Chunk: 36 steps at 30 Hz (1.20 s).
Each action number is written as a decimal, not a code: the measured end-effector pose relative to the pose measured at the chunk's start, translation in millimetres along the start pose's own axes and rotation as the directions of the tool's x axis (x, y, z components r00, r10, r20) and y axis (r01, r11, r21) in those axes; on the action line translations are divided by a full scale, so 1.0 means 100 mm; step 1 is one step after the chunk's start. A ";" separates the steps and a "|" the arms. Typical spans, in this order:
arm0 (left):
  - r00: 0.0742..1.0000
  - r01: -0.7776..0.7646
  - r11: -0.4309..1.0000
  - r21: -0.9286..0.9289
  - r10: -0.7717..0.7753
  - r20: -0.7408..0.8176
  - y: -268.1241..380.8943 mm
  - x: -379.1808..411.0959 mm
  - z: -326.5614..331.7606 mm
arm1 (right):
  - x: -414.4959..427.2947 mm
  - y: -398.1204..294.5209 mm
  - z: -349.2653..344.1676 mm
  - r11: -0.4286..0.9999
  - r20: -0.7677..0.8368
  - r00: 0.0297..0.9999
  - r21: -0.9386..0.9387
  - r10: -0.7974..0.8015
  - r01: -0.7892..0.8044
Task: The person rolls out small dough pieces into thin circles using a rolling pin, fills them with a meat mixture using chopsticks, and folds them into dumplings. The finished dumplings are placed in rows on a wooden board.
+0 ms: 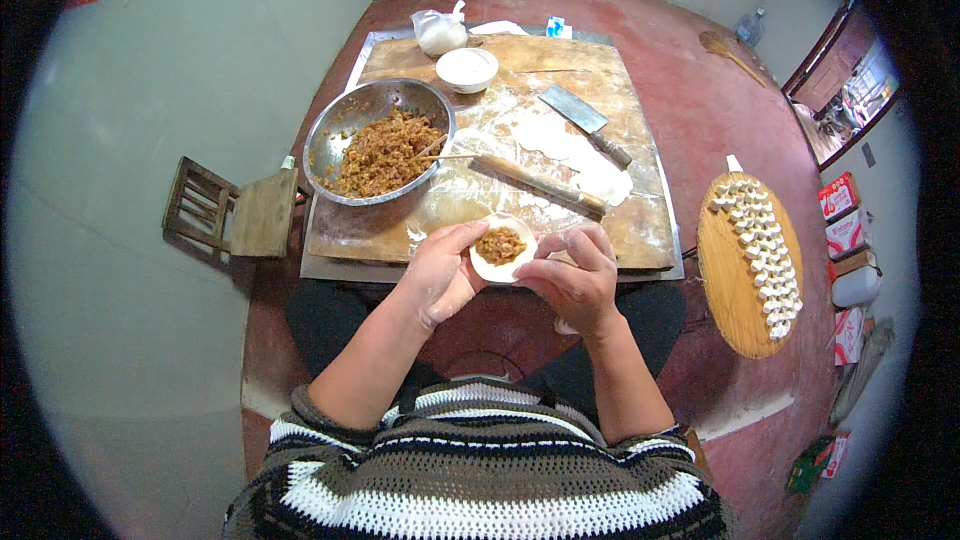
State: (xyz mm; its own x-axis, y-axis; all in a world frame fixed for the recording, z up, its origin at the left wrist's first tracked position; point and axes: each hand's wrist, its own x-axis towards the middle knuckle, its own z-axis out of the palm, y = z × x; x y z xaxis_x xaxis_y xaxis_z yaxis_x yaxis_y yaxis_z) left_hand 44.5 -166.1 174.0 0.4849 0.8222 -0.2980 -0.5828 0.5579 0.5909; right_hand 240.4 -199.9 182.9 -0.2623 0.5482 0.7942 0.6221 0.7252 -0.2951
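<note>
A round dough wrapper (486,270) with a mound of brown minced filling (500,245) on it is held over the near edge of the wooden board. My left hand (448,270) supports it from the left, while the fingers of my right hand (574,270) pinch its right edge. On the board (360,236), to the left, a steel bowl (322,157) holds more filling, with chopsticks (450,157) resting across its rim. A wooden rolling pin (540,184) lies beyond my right hand, next to flattened dough (551,139) and a cleaver (574,109).
Behind the bowl stand a white bowl of flour (466,69) and a knotted plastic bag (439,31). Right of the table, a round wooden tray (731,300) holds several rows of folded dumplings (765,262). A wooden chair (262,214) stands at the left.
</note>
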 end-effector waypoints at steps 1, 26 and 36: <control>1.000 -0.005 1.000 0.008 0.006 -0.014 -0.01 -0.01 0.00 | 0.00 -0.01 -0.01 1.000 0.001 1.000 0.001 -0.008 0.008; 0.794 -0.513 0.211 0.832 0.486 0.365 0.00 -0.43 0.36 | 0.23 -0.23 0.04 0.972 -0.178 0.957 0.102 0.227 -0.212; 0.829 -0.521 0.578 0.628 0.520 0.208 -0.04 -0.39 0.33 | 0.30 -0.26 0.02 0.883 -0.170 0.908 0.355 0.383 -0.306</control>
State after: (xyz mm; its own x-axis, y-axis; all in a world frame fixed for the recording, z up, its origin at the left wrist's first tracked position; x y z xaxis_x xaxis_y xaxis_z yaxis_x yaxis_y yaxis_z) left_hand 49.0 -204.1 208.3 0.2349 0.9476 0.2164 -0.1798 -0.1764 0.9678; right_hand 215.3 -201.2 213.5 0.1253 0.7043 0.6988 0.3678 0.6211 -0.6920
